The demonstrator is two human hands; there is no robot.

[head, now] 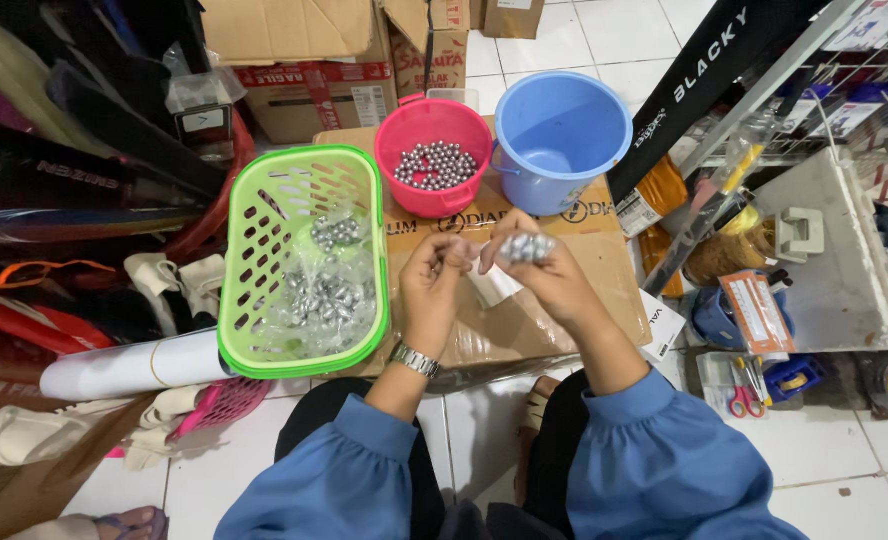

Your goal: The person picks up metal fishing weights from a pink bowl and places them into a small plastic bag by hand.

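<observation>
Over the cardboard, bag of balls (527,247) crosswise, right hand (549,270) gripping

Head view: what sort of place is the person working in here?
Probably a shop's stockroom or back area. Cardboard boxes are stacked on the tiled floor, a wire rack holds packaged goods, and the right hand holds a small bag of metal balls beside a green basket of more bags.

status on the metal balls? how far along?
Done: green basket already holds several clear bags of metal balls. In hand: left hand and right hand hold a small clear packet of balls together. Left: loose balls cover the pink bucket bottom; blue bucket looks empty.
</observation>
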